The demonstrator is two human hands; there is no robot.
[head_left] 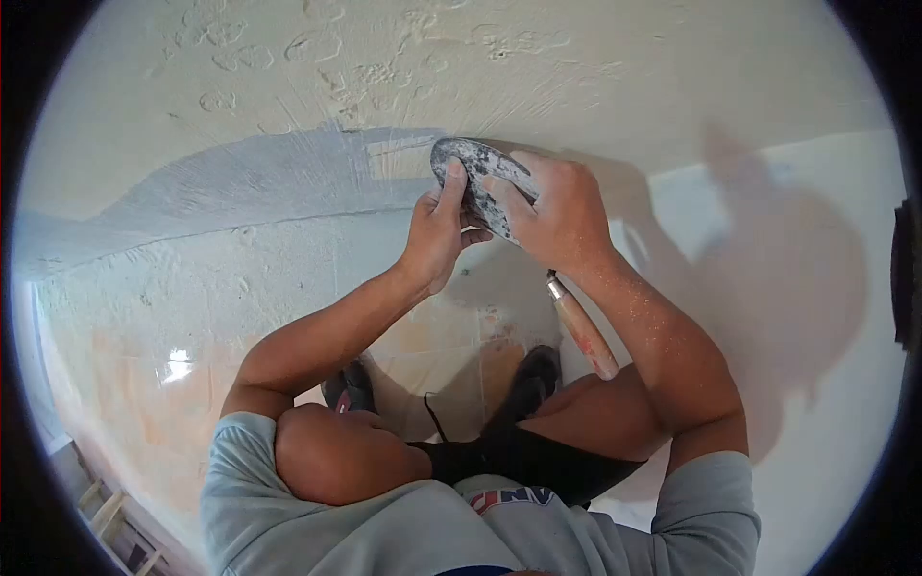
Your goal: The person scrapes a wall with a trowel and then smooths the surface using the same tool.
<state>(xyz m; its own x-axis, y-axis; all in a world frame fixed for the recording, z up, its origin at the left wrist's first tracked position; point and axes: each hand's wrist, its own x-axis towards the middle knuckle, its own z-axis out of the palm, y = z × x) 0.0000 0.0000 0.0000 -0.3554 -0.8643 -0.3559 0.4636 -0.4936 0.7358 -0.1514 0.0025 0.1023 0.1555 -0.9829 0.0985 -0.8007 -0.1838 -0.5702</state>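
Note:
Both my hands are at a flat, round-ended grey tool, its face smeared with dark and whitish patches, near the wall's lower part. My left hand has its thumb on the tool's face at the left end, with the other fingers partly hidden behind it. From the right, my right hand grips the tool, fingers pressed on its face. A wooden handle with a metal collar and reddish stains sticks out below my right hand. Wet-looking grey material covers a band of wall left of the tool.
Footprint-like marks and ridges cover the pale wall. A tiled, dusty floor lies below, with my dark shoes on it. Shadows fall on the pale surface at right. A slatted wooden object stands at lower left.

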